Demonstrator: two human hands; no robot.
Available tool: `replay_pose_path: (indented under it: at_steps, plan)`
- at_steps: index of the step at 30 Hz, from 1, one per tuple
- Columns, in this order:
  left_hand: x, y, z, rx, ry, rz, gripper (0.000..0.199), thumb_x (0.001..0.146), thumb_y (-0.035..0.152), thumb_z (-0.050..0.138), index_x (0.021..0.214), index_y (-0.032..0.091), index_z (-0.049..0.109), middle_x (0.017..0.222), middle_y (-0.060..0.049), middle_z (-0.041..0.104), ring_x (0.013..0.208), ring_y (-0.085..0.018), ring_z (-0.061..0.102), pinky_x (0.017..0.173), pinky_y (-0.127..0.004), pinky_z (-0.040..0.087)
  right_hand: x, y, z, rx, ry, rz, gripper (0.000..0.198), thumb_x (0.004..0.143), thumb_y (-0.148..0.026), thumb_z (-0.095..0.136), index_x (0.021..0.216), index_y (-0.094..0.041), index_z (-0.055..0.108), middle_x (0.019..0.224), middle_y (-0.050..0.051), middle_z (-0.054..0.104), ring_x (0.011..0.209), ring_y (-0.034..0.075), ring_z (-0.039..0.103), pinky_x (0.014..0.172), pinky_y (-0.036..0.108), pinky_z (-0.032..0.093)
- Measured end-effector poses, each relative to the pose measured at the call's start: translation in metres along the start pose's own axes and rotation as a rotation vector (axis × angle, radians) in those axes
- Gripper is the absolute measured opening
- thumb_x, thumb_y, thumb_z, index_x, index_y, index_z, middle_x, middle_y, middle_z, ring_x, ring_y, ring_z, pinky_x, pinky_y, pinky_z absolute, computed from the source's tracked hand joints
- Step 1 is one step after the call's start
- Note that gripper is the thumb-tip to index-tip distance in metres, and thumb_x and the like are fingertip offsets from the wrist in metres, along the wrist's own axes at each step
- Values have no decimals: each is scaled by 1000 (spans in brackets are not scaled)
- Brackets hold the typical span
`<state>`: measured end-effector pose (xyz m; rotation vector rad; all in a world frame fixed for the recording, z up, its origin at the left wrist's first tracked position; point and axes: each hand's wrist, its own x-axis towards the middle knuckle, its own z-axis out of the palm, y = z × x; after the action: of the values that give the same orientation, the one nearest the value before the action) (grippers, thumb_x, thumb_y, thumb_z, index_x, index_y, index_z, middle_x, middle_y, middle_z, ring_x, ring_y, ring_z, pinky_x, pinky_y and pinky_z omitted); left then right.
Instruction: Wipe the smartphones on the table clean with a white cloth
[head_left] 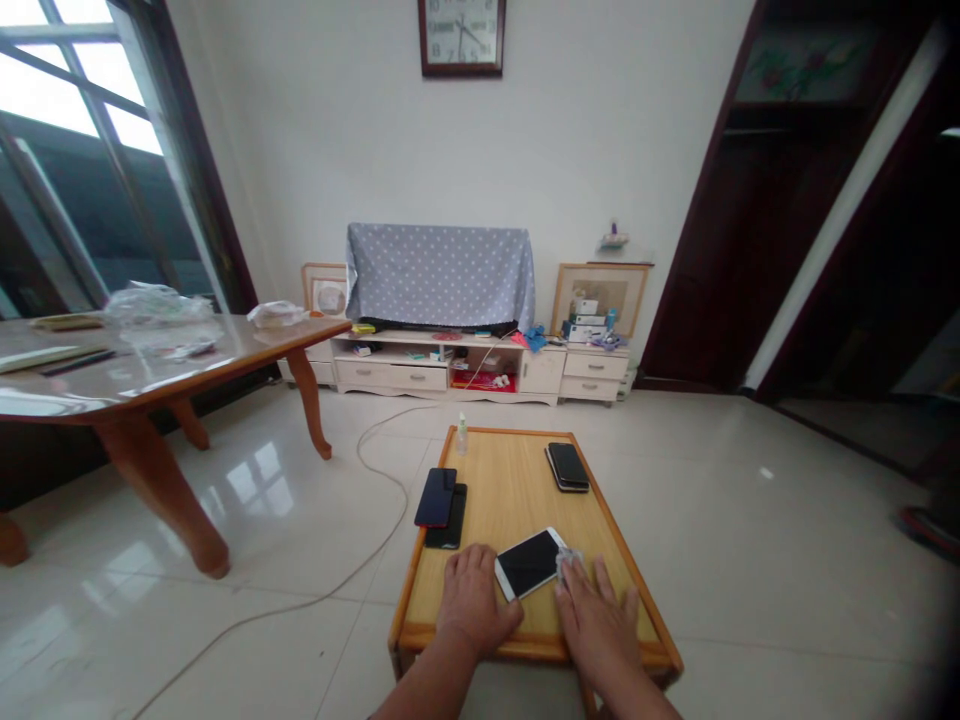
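A white smartphone (528, 563) with a dark screen lies tilted on the small wooden table (506, 455). My left hand (474, 603) grips its lower left end, fingers curled by the edge and thumb at the near corner. At the phone's right end, my right hand (598, 618) presses a crumpled greyish-white cloth (568, 560) under its fingertips. The other fingers of that hand are spread over the tabletop. Part of the cloth is hidden under the fingers.
Two dark phones (436, 498) overlap at the table's left edge. More stacked phones (568, 467) lie at the right edge. A clear spray bottle (462, 436) stands at the far left corner. A cable (330, 592) crosses the floor beside a larger table (255, 345).
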<state>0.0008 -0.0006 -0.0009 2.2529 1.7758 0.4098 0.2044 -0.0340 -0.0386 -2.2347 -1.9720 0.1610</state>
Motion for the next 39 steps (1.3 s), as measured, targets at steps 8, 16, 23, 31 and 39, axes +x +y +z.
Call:
replay_pose_path:
  at_steps: [8,16,23,31,39]
  plan:
    - [2,0,3,4,21,26,58,73,47,58,125,21,57,131,-12,59,129,-32,45,114,-44,23,2,2,-11,21,-4,-17,55,102,-48,22,150,-32,43,157,-1,39,152,32,13,114,73,0]
    - [5,-2,8,-4,17,36,61,76,50,58,129,19,54,133,-13,57,129,-31,45,114,-43,23,-15,-19,-23,88,-65,-313,49,103,-44,24,146,-36,48,154,0,45,151,27,21,118,64,-7]
    - [5,-6,10,-2,10,66,64,72,46,62,130,21,54,136,-11,56,131,-30,43,115,-41,22,3,-9,-20,73,-49,-101,51,104,-42,22,147,-35,47,155,0,44,152,29,18,115,71,-1]
    - [6,-7,13,-10,27,65,58,79,53,56,127,21,56,134,-12,57,132,-30,42,113,-42,23,-20,-35,-20,152,-110,-298,52,105,-44,17,145,-38,49,154,-3,44,152,27,19,119,63,-2]
    - [6,-9,14,-21,39,58,58,78,53,57,126,20,56,133,-12,57,131,-29,43,112,-42,23,-15,-32,-29,195,-117,-353,53,105,-44,16,138,-35,57,149,-2,52,151,29,20,119,62,-3]
